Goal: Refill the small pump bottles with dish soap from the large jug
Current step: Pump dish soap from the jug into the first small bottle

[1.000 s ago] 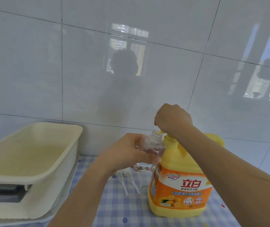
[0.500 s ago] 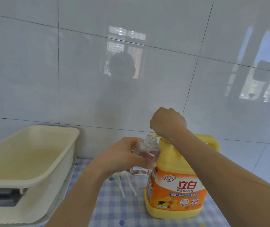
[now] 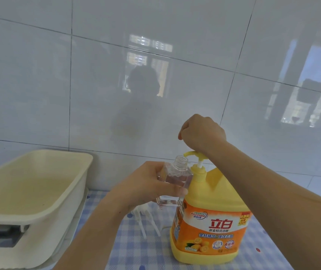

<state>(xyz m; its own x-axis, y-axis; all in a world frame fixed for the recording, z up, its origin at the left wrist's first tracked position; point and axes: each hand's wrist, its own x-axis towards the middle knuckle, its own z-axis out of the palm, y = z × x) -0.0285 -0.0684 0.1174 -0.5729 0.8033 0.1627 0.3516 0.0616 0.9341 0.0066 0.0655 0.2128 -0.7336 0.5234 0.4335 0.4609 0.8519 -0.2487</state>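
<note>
- Left hand (image 3: 146, 190): fingers and thumb wrapped round the small clear bottle (image 3: 175, 176), held off the tablecloth (image 3: 136, 250), its open neck just under the pump spout (image 3: 190, 153).
- Right hand (image 3: 202, 133): fingers curled, gripping nothing, above the pump; the wrist is possibly touching its top.
- Yellow soap jug (image 3: 210, 221): upright on the tablecloth, just beside the bottle.
- Cream tub (image 3: 38, 182): at left.

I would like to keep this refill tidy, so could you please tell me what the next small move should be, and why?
Probably press the right hand down on the pump of the jug. The pump's stem stands raised, and its spout sits right at the open neck of the small bottle that the left hand holds.
</note>
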